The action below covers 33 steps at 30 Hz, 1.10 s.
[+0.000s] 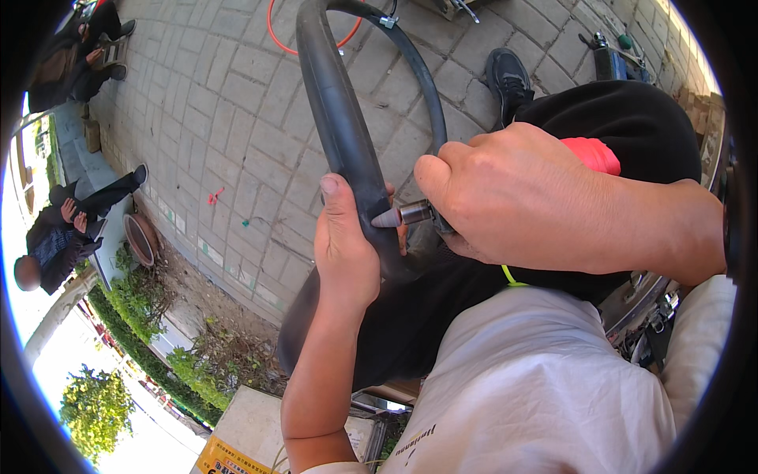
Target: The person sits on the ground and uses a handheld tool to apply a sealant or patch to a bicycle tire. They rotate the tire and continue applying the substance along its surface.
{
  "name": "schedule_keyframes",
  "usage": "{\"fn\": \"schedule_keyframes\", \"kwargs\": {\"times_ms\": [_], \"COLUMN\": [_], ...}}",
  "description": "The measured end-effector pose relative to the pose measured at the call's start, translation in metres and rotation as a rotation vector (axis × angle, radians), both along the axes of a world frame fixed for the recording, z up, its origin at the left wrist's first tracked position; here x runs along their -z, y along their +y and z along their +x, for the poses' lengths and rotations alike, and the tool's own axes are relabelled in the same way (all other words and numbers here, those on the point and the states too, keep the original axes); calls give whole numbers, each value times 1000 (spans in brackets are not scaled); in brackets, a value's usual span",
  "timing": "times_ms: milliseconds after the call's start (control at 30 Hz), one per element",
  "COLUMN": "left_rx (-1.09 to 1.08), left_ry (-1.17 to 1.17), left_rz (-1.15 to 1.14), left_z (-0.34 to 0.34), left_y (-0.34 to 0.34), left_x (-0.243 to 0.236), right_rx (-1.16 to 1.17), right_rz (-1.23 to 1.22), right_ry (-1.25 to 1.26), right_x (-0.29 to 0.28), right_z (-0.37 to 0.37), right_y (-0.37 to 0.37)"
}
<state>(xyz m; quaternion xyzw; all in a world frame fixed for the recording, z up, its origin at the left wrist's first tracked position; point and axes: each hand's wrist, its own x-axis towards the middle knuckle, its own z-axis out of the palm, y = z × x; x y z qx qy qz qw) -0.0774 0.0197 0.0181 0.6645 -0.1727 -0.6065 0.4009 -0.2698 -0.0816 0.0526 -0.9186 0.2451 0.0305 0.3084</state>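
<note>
A black rubber inner tube [335,103] loops up in front of me, and a metal valve [388,22] shows on its far part. My left hand [346,245] is closed around the near part of the tube, thumb on top and fingertips showing on the other side. My right hand [505,197] grips a rotary grinder, mostly hidden by the fist. Its metal collet [415,212] and grey conical grinding tip [386,219] point left, with the tip at the tube's surface just beside my left thumb. The tube's lower end rests by my black-trousered leg.
Grey paving [245,134] spreads ahead, with a red hose [272,28] beyond the tube. A blue tool box [609,63] stands at the far right. Something red [592,155] lies by my right wrist. Two people sit or stand at the left, near a round planter [140,239].
</note>
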Motion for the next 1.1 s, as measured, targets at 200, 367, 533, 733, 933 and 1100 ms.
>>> {"fn": "schedule_keyframes", "kwargs": {"times_ms": [200, 367, 533, 733, 933, 1100], "left_rx": [-15, -19, -38, -20, -44, -82], "left_ry": [2, 23, 46, 69, 90, 251], "left_rz": [-8, -19, 2, -7, 5, -1], "left_z": [0, 2, 1, 3, 2, 6], "left_y": [1, 2, 0, 0, -1, -4], "left_x": [2, 3, -1, -3, -3, 0], "right_rx": [-1, 1, -2, 7, -1, -1], "right_rz": [5, 3, -43, -34, -5, 9], "right_ry": [-12, -19, 17, 53, 13, 52], "right_x": [1, 1, 2, 0, -1, -1], "right_z": [0, -2, -2, -1, -2, -3], "right_y": [1, 1, 0, -4, -4, -3]}}
